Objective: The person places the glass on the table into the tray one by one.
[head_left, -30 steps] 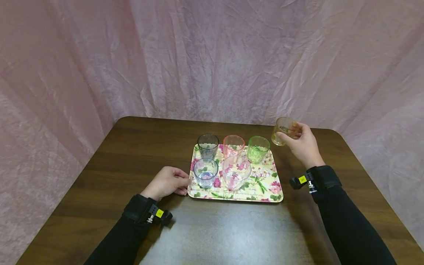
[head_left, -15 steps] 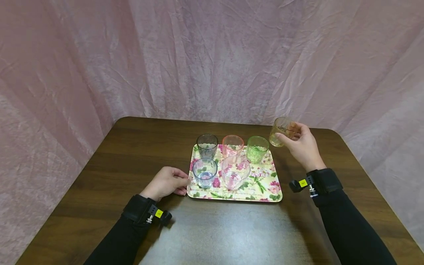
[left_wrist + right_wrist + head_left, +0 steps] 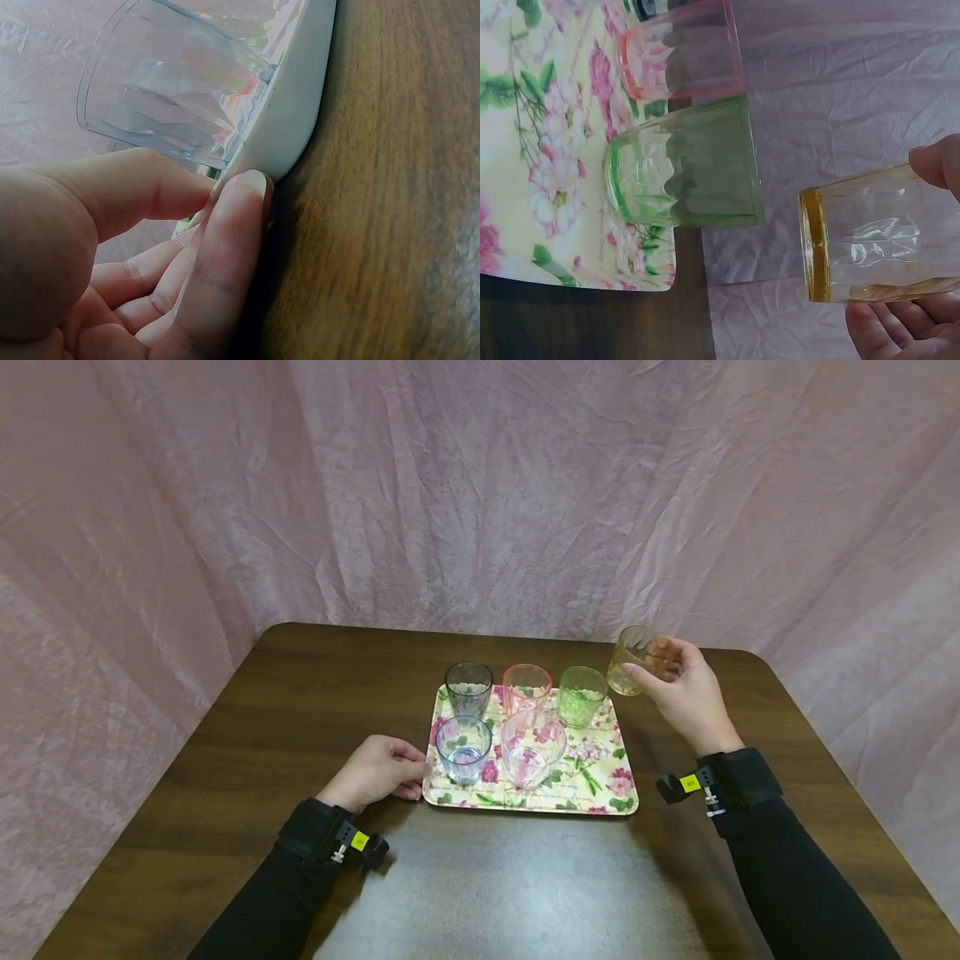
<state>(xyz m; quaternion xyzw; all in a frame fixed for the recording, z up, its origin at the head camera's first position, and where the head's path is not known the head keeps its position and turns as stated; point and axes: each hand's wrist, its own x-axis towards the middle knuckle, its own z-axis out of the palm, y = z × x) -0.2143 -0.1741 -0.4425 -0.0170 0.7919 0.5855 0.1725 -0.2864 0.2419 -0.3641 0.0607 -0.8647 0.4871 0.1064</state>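
My right hand grips an amber glass tumbler between thumb and fingers, upright and raised just off the tray's back right corner. My left hand pinches the left rim of a floral tray, thumb and finger at its white edge in the left wrist view. Upright on the tray are a green tumbler, nearest the amber one, a red-tinted tumbler and a dark grey one along the back. In front stand a blue-tinted tumbler and a pale pink one.
The tray rests on a brown wooden table with rounded far corners. A pink cloth hangs behind the table's far edge. The tray's front right part shows bare floral print.
My right hand has brought the amber tumbler slightly left and down, closer to the green tumbler. The left hand keeps its pinch on the tray rim.
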